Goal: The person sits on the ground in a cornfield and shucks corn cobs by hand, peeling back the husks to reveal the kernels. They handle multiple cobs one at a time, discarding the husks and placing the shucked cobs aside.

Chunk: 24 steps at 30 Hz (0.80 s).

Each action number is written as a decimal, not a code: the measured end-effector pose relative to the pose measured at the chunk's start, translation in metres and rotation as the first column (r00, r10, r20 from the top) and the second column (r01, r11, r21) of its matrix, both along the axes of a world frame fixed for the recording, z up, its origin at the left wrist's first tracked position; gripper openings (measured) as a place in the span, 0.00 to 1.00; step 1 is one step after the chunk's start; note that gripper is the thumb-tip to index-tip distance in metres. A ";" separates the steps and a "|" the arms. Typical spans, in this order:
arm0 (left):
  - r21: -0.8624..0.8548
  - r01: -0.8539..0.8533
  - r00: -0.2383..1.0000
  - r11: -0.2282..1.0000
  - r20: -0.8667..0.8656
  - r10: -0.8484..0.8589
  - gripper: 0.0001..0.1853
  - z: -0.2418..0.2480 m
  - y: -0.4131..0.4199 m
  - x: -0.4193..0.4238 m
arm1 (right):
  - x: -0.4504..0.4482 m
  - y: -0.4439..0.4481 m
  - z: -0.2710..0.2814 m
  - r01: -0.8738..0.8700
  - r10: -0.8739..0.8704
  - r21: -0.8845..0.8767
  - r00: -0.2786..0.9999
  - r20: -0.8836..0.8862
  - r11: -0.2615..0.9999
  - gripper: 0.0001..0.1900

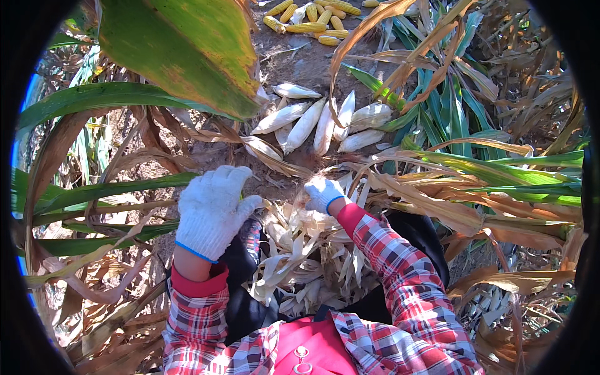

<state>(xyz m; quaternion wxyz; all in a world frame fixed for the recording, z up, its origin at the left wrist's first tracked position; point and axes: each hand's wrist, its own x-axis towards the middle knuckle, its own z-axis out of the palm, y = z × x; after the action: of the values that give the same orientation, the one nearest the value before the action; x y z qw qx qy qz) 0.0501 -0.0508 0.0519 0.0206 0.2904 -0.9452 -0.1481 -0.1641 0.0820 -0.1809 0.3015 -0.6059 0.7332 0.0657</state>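
Observation:
My left hand point(215, 206), in a white knit glove with a blue cuff edge, is raised at the left, beside a green corn stalk leaf; whether it grips anything cannot be made out. At the centre my right hand point(323, 193), gloved alike, has its fingers curled at the top of a heap of pale dry corn husks point(309, 262) between my legs. Its fingertips are washed out by glare, so what they touch is unclear. Beyond both hands several ears of corn in pale husks point(304, 124) lie on the soil.
Husked yellow corn cobs point(307, 27) are piled on the ground at the top. A large green and yellow leaf point(183, 51) hangs close at the upper left. Dry stalks and leaves point(431, 197) crowd the right side, and more leaves point(117, 187) stretch across the left.

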 end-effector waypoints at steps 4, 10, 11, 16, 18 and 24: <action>0.036 -0.093 0.994 0.995 -0.053 0.095 0.23 0.016 -0.010 0.002 | -0.001 -0.032 -0.043 0.162 -0.149 -0.109 0.982 0.119 0.981 0.27; 0.126 -0.083 0.996 0.989 0.027 0.080 0.24 0.013 -0.013 -0.008 | 0.011 -0.088 -0.086 0.406 -0.411 0.062 0.900 0.143 0.912 0.30; 0.129 -0.070 0.997 0.989 0.033 0.067 0.24 0.014 -0.014 -0.010 | 0.018 -0.095 -0.093 0.462 -0.471 0.100 0.875 0.110 0.881 0.32; 0.191 -0.025 0.997 0.981 0.071 0.011 0.24 0.012 -0.018 -0.017 | 0.041 -0.098 -0.133 0.484 -0.489 0.104 0.872 0.029 0.869 0.27; 0.254 -0.041 0.993 0.966 0.120 0.011 0.28 0.015 -0.018 -0.020 | 0.040 -0.092 -0.152 0.485 -0.488 0.066 0.872 0.040 0.872 0.17; 0.187 -0.018 0.995 0.982 0.099 0.000 0.25 0.006 -0.016 -0.011 | 0.027 -0.067 -0.155 0.416 -0.412 0.058 0.855 0.316 0.908 0.15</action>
<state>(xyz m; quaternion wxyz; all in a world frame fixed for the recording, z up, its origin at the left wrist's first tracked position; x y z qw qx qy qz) 0.0396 -0.0672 0.0582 -0.0530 0.3023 -0.9255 -0.2217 -0.1373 0.0148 -0.3356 0.4200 -0.4384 0.7877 -0.1044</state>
